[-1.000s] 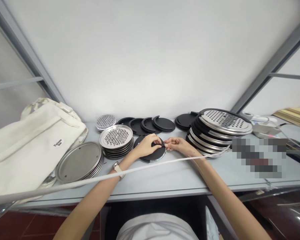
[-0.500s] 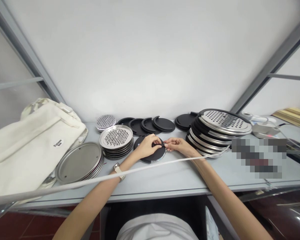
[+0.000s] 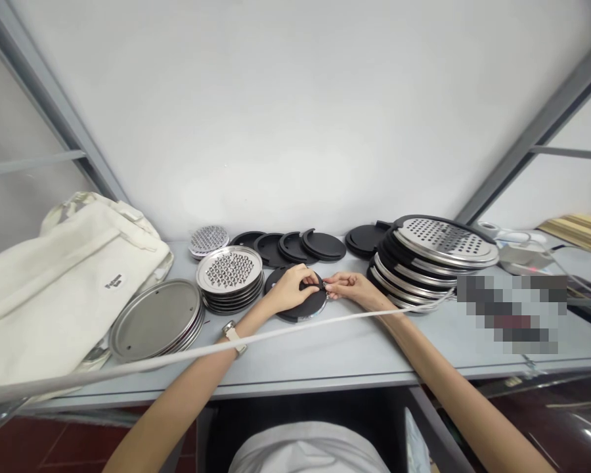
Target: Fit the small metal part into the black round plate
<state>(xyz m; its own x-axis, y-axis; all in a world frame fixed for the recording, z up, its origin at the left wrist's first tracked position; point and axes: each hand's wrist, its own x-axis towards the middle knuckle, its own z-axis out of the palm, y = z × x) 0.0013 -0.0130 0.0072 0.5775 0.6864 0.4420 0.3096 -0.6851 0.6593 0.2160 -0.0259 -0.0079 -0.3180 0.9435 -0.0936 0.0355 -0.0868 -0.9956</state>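
Note:
A round black disc (image 3: 307, 306) with a thin shiny edge lies flat on the table in front of me. My left hand (image 3: 293, 289) rests on top of it, thumb and fingers closed on its dark upper part near the right side. At the disc's right rim my right hand (image 3: 349, 286) is closed in a pinch. A tiny metallic bit shows at those fingertips, too small to name. Just left of the disc stands a stack of round metal grater plates (image 3: 229, 269). Behind my hands several black round holders (image 3: 324, 245) overlap in a row.
To the right rises a tall stack of larger perforated metal plates (image 3: 446, 238) in black holders. Plain metal discs (image 3: 156, 318) are stacked at the left, beside a cream bag (image 3: 73, 282). A white cord (image 3: 285, 332) crosses in front, over my forearms. Metal frame posts flank the table.

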